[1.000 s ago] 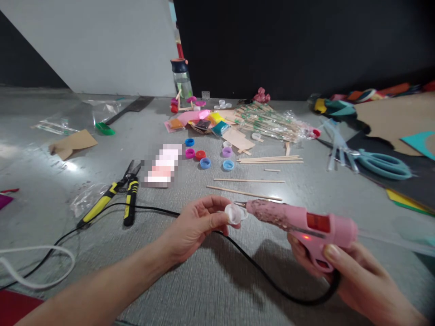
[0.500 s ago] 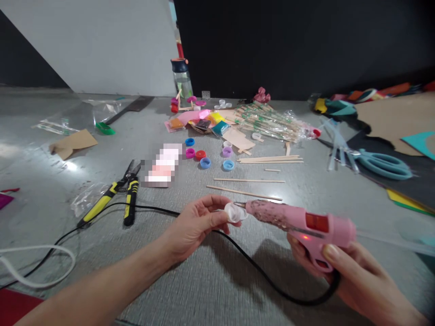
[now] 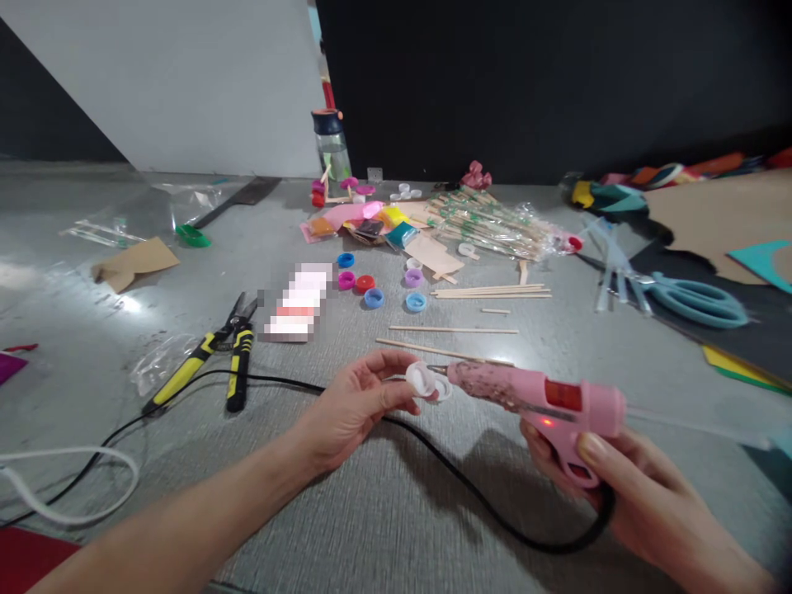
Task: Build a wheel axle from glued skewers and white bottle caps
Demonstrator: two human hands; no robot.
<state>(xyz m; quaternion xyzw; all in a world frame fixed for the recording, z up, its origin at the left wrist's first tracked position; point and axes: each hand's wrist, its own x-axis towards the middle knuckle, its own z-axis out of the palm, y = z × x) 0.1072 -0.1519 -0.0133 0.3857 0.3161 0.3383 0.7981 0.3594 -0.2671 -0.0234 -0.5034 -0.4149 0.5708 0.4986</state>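
Observation:
White bottle caps [image 3: 421, 379] are pinched between the thumb and fingers of my left hand [image 3: 365, 402], near the middle of the view. My right hand [image 3: 624, 487] is wrapped round the handle of a pink glue gun [image 3: 520, 389], whose small light glows red. The gun's nozzle points left and meets the edge of the caps; whether it touches them is hard to tell. A clear glue stick [image 3: 674, 418] sticks out of the gun's back end.
Thin wooden sticks [image 3: 454, 330] and coloured caps [image 3: 374, 298] lie beyond my hands. Yellow-black pliers [image 3: 238, 363] rest at the left, blue scissors [image 3: 699, 299] at the right. A black cable [image 3: 458, 474] runs beneath my left wrist. A bottle [image 3: 332, 148] stands at the back.
The caps have turned slightly in my left hand, with one now showing lower right of the other. The glue gun's rear has shifted a little left.

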